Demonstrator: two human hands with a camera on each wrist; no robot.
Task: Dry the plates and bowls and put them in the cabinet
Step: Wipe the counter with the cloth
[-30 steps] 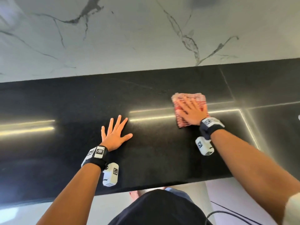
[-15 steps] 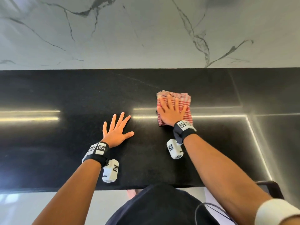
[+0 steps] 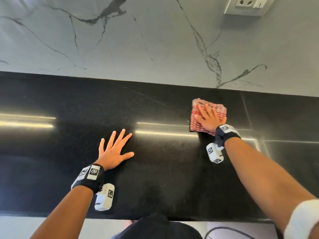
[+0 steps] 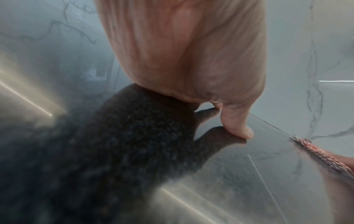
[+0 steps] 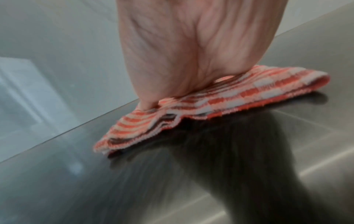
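Note:
A folded red-and-white checked cloth (image 3: 198, 116) (image 5: 210, 106) lies flat on the black glossy countertop (image 3: 164, 178). My right hand (image 3: 209, 119) (image 5: 191, 53) presses down on it with straight, spread fingers. My left hand (image 3: 114, 149) (image 4: 191, 60) rests flat on the bare counter to the left, fingers spread, holding nothing. The cloth's edge (image 4: 325, 157) shows at the right of the left wrist view. No plates, bowls or cabinet are in view.
A white marble-patterned wall (image 3: 155, 40) rises behind the counter, with a socket block (image 3: 246, 6) at top right. A seam (image 3: 246, 114) crosses the counter right of the cloth. The counter's front edge (image 3: 51, 214) runs along the bottom.
My right hand slid the cloth left half a second ago and has now slid it back to the right. The left hand stays flat in place.

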